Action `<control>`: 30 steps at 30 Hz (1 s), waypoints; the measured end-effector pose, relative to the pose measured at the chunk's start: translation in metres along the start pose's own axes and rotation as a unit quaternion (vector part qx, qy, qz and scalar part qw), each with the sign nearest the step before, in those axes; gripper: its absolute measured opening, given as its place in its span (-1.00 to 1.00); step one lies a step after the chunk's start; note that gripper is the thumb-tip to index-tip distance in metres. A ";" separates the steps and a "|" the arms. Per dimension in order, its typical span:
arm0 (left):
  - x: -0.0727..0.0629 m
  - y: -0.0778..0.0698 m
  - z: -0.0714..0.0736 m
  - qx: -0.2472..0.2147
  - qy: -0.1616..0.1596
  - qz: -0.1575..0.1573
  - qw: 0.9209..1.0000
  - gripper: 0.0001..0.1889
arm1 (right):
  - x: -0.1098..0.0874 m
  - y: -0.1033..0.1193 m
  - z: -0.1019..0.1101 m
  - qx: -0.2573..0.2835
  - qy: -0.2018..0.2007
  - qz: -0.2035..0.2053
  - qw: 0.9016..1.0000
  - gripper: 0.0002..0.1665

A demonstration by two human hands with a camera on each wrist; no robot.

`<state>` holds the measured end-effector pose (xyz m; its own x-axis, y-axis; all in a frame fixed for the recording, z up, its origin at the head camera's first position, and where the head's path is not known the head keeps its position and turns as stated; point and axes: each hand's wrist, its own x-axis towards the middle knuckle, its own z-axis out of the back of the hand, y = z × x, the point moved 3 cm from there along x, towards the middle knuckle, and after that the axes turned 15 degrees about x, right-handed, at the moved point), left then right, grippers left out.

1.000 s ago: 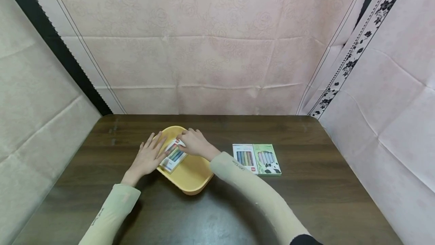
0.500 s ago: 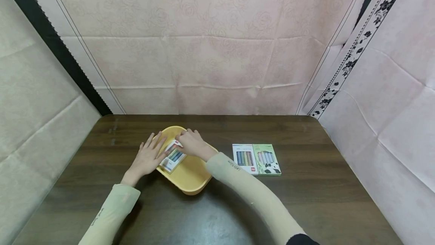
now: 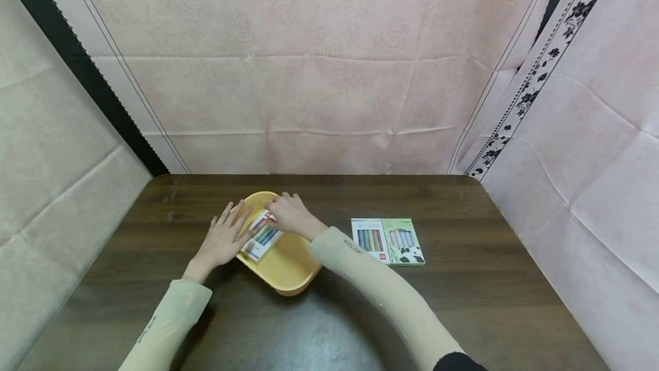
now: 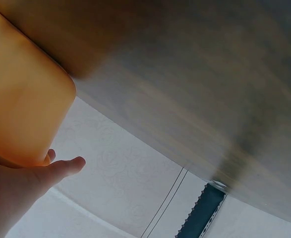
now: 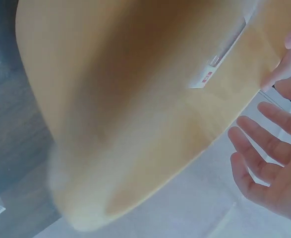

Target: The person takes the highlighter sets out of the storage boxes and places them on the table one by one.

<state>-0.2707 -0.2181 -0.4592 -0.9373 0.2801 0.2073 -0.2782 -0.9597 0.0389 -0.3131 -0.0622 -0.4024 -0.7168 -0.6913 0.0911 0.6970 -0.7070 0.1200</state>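
A white box of coloured sticks [image 3: 262, 237] lies slanted inside a yellow plastic basket [image 3: 290, 262]. My left hand [image 3: 222, 238] rests over the basket's left side with its fingers spread, the thumb reaching towards the box. In the left wrist view, a straight finger [image 4: 66, 168] extends past the basket's outer wall [image 4: 31, 99]. My right hand [image 3: 292, 215] hovers over the basket at the box's upper end. Its fingers look loosely bent and apart in the right wrist view, with nothing between them; a corner of the box [image 5: 204, 77] shows inside the basket there.
Right of the basket, a white box of coloured sticks [image 3: 372, 240] and a green box with a panda picture [image 3: 404, 242] lie side by side on the brown wooden table [image 3: 463, 302]. Pale patterned cloth [image 3: 319, 96] hangs behind the table and along both sides.
My right hand and forearm have shifted slightly left over the basket. The left hand, the basket and the boxes keep their places.
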 end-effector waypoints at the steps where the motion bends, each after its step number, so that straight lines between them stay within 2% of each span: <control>1: 0.000 0.000 0.000 -0.001 0.000 0.000 1.000 -0.37 | 0.000 0.000 0.001 -0.001 0.000 0.001 1.000 -0.69; 9: 0.000 0.000 -0.001 -0.002 0.001 -0.001 1.000 -0.36 | 0.003 0.002 0.008 0.000 -0.002 0.006 1.000 -0.71; 17: 0.001 0.001 0.000 -0.007 0.004 -0.003 1.000 -0.35 | 0.009 0.003 0.016 0.020 0.024 -0.012 0.999 -0.60; 30: 0.001 0.001 0.000 -0.006 -0.002 -0.003 1.000 -0.34 | 0.014 0.001 0.006 -0.021 0.051 -0.020 0.998 -0.59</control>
<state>-0.2716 -0.2184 -0.4592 -0.9346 0.2858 0.2116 -0.2863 -0.9577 0.0288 -0.3225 -0.0715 -0.3956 -0.7402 -0.6723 -0.0141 0.6694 -0.7387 0.0789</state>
